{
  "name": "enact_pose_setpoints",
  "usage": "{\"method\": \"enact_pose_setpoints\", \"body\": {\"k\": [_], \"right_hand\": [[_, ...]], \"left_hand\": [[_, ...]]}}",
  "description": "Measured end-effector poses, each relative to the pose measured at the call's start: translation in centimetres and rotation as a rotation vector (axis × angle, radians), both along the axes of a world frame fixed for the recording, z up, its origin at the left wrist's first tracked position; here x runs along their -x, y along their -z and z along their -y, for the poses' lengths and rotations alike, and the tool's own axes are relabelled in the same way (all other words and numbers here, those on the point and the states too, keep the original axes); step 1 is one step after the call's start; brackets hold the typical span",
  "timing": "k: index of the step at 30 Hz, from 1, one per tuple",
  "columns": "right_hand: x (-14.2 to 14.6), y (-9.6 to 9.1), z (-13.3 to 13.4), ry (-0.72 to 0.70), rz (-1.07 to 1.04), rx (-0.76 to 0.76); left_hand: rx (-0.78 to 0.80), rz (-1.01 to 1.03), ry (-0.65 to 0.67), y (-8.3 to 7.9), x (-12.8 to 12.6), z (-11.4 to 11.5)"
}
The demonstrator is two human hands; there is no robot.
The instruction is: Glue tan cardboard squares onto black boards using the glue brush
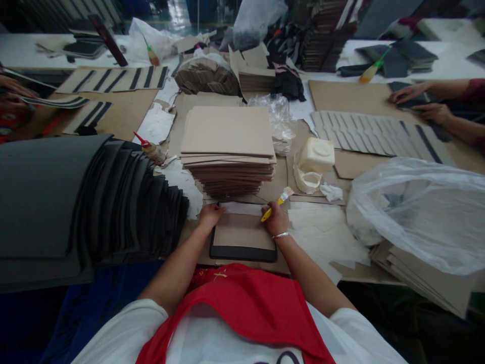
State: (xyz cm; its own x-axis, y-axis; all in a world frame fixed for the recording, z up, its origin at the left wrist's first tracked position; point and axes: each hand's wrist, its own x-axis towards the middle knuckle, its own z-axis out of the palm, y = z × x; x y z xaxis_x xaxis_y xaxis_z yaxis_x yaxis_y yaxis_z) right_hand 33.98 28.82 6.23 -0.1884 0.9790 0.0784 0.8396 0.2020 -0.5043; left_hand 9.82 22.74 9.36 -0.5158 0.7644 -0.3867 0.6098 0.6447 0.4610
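Note:
In front of me lies a tan board (244,231) with a dark border along its bottom and sides. Across its top edge runs a pale white strip (242,208). My left hand (211,214) is closed at the strip's left end, thumb and fingers pinching the corner. A brush with a yellow handle (271,211) is tucked in my right hand (278,221), its bristles pointing up and right. Fingers of that same hand also touch the strip's right end; their tips are partly hidden.
Behind the board rises a stack of tan boards (227,130). Dark grey sheets (125,202) pile up at left. A white plastic container (316,155), a glue bottle (153,150) and a clear plastic bag (417,212) stand around. Co-workers' hands (411,93) work at both sides.

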Motion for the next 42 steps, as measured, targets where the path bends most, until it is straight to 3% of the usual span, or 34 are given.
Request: {"method": "enact_pose_setpoints", "body": {"k": [9,15,24,30,34,42], "right_hand": [[0.0,0.0,-0.2,-0.033,0.049,-0.022],[-0.1,-0.4,-0.3,0.001,0.065,0.005],[-1.2,-0.3,-0.5,-0.115,0.154,0.006],[-2.0,-1.2,-0.2,-0.189,0.246,-0.020],[-5.0,-2.0,0.0,-0.181,0.287,-0.066],[-16.4,-3.3,-0.5,0.042,0.312,-0.174]], "left_hand": [[0.036,-0.105,0.070,-0.3,0.0,0.0],[-0.251,-0.351,0.311,0.2,-0.6,0.7],[-0.147,-0.169,0.480,0.4,0.8,-0.9],[-0.138,-0.142,0.495,0.3,0.5,0.2],[-0.156,-0.187,0.511,0.4,0.1,1.2],[-0.274,-0.261,0.590,-0.1,-1.4,1.0]]}}
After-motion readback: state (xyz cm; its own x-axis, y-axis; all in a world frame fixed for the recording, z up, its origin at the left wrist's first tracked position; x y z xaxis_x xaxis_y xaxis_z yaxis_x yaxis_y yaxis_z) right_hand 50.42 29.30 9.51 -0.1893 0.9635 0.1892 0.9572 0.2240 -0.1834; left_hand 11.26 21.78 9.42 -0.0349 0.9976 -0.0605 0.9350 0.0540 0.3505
